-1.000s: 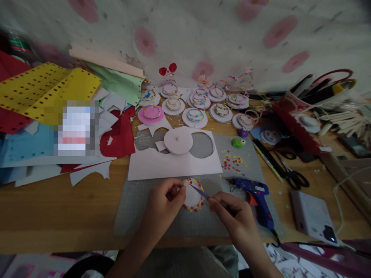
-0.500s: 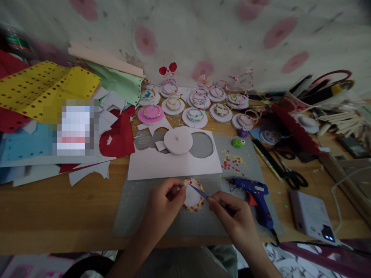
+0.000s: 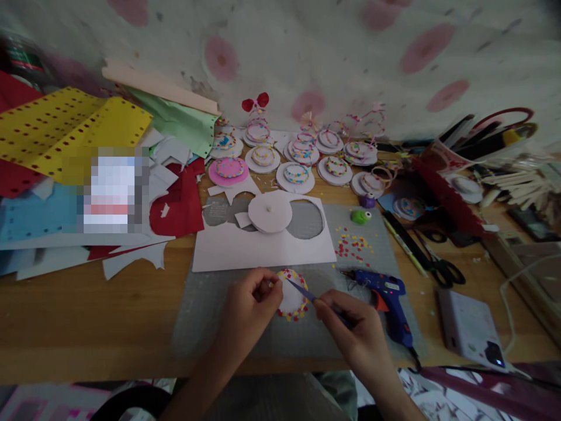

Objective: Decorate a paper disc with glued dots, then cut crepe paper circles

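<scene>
A small white disc (image 3: 290, 297) ringed with red and yellow paper pieces lies on the grey cutting mat (image 3: 205, 327). At its left edge is my left hand (image 3: 256, 298), fingers closed in a pinch on the rim. My right hand (image 3: 350, 321) grips slim blue tweezers (image 3: 302, 289), whose pointed tip reaches the disc's upper left part near my left fingertips. Loose red and yellow bits (image 3: 354, 245) are scattered on the mat beyond my right hand. The spot under my left fingers is hidden.
A blue glue gun (image 3: 385, 286) lies right of my right hand, near black scissors (image 3: 442, 266) and a white power bank (image 3: 472, 327). Ahead sits white card with cut-out holes (image 3: 263, 254). Several decorated discs (image 3: 295, 177) stand behind; coloured paper (image 3: 74, 128) is piled at left.
Both hands, the tweezers and the disc stay almost still. My left hand shifts very slightly; the view drifts a little.
</scene>
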Demonstrator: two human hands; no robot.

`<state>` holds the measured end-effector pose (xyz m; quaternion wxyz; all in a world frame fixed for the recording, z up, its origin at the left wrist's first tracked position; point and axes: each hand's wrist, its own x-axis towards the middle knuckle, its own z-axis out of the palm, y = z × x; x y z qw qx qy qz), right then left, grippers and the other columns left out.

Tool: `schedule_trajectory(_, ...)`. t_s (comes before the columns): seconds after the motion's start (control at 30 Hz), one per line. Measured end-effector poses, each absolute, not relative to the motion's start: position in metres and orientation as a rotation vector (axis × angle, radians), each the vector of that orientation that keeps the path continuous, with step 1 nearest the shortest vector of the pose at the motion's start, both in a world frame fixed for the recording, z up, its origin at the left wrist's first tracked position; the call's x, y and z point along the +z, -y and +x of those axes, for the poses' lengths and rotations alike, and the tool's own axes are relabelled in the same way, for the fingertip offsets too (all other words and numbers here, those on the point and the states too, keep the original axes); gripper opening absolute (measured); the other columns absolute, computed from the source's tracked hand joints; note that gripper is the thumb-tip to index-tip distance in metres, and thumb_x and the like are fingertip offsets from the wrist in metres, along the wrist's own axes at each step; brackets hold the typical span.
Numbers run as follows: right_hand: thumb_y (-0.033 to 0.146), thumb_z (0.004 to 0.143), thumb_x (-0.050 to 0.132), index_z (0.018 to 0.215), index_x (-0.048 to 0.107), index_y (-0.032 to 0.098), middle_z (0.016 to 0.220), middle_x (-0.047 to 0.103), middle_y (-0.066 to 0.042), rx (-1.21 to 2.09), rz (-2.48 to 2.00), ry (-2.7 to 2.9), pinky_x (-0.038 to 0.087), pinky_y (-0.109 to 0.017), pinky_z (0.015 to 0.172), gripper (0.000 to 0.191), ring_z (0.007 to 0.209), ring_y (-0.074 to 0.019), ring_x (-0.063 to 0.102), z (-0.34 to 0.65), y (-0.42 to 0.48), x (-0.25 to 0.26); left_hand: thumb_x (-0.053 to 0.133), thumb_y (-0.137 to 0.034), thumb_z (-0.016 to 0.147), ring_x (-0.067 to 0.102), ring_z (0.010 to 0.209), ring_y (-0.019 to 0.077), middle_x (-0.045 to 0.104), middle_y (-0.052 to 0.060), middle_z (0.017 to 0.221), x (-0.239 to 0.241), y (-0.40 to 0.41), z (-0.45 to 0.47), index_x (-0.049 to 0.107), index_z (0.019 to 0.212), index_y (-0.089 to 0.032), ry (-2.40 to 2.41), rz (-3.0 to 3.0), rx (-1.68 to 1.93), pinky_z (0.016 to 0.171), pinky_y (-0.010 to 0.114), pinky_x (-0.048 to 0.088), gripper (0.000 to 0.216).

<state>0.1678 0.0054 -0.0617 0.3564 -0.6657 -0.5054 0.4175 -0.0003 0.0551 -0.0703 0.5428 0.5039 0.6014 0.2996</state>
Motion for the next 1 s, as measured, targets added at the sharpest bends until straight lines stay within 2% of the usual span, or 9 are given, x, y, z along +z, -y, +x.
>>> schedule_trajectory(0.63, 0.036, 0.086, 0.055, 0.056, 0.048, 0.018, 0.053, 0.035, 0.005, 1.057, -1.728, 1.322, 0.022, -0.024, 0.047, 0.036, 0.05, -0.01, 0.032, 0.1676, -0.0063, -0.0611, 0.055, -0.034, 0.078, 0.048, 0.055, 0.0138, 0.049, -0.004, 0.059, -0.0688, -0.0545, 0.001, 0.063, 0.077, -0.016, -1.424, 1.227, 0.696, 0.053, 0.024, 0.038, 0.019)
schedule_trajectory(1.0, 0.038, 0.087, 0.056, 0.058, 0.052, 0.018, 0.053, 0.041, 0.004, 1.022, -1.758, 1.356, 0.025, -0.023, 0.046, 0.035, 0.05, -0.0109, 0.036, 0.1767, -0.0013, -0.0526, 0.055, -0.035, 0.079, 0.048, 0.056, 0.0139, 0.05, -0.003, 0.06, -0.0688, -0.0557, 0.0002, 0.064, 0.078, -0.016, -1.429, 1.225, 0.699, 0.053, 0.024, 0.037, 0.02)
